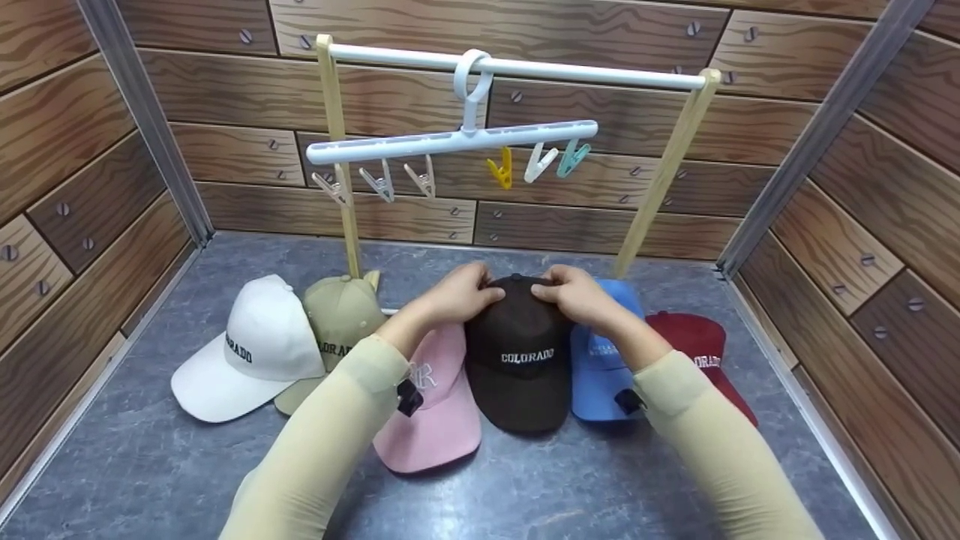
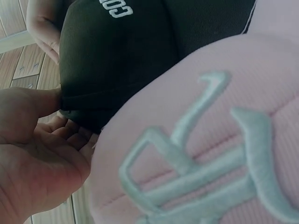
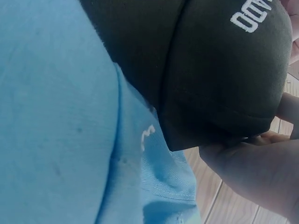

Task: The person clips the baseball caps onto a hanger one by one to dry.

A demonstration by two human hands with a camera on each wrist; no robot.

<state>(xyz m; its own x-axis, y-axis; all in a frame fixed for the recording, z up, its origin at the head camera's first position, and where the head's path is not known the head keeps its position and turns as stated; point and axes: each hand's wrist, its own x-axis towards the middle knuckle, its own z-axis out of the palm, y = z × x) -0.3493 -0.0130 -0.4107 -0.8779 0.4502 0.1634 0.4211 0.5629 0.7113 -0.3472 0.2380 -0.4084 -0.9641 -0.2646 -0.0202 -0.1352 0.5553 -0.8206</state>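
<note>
Cap, dark brown, sits just below the head frame's centre, between your left hand and right hand, both equally near and pinching its crown's upper sides, its long axis (brim nearest you) running toward the bottom edge.

lined up left to right along the worktop: first cap, second cap partly behind it, third cap, fourth cap, fifth cap, sixth cap. at the fourth cap's top, left fingers on its left, right fingers on its right. behind the row, a rack; on its bar, a hanger; beneath that, clips, three toward either end.
</note>
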